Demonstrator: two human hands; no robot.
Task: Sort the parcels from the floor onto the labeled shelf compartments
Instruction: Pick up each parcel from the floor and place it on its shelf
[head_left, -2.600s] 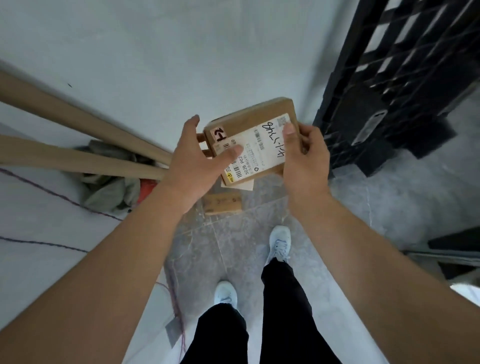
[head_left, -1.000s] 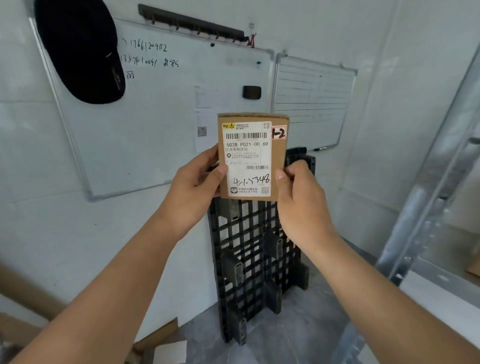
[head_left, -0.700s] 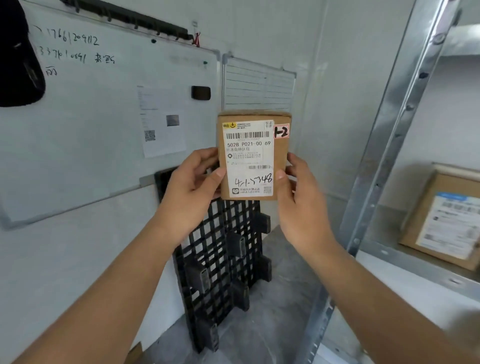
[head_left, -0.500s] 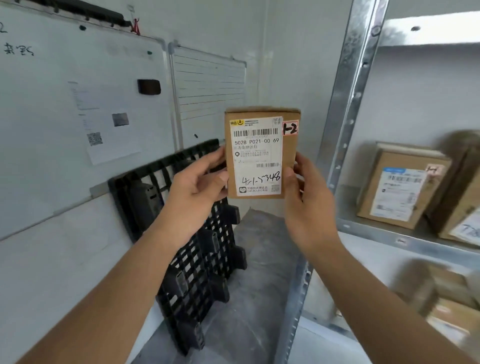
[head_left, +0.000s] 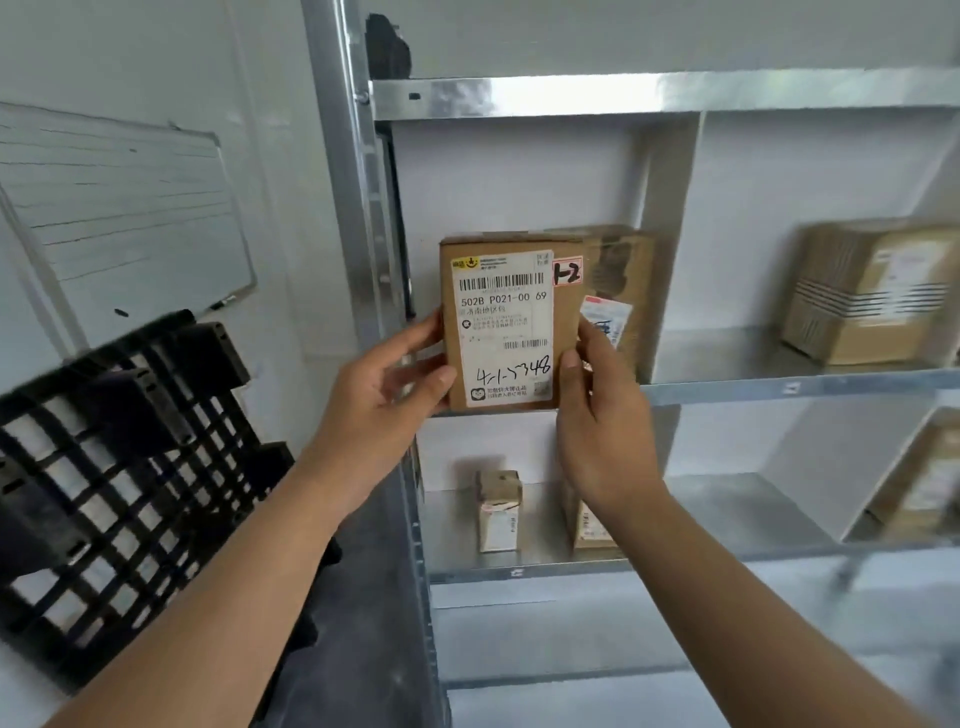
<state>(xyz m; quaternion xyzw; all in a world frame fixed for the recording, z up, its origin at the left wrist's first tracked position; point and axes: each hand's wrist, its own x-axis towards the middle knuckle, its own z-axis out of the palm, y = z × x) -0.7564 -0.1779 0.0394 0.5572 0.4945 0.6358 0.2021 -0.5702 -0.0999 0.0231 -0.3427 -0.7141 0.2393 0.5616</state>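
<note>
Both hands hold one upright cardboard parcel (head_left: 506, 325) before the metal shelf (head_left: 675, 387), at its leftmost upper compartment. Left hand (head_left: 387, 384) grips the left edge, thumb on the front; right hand (head_left: 597, 410) pinches the right edge. White label faces the camera, red-bordered tag "1-2". Another box (head_left: 618, 280) stands just behind.

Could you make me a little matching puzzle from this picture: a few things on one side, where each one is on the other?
Things:
1. held parcel
2. black pallet
3. whiteboard
4. small box

Places:
A. leaning against the left wall
B. on the shelf level below the hands
C. between the left hand and right hand
D. hanging on the left wall

Pairs: 1-C, 2-A, 3-D, 4-B
</note>
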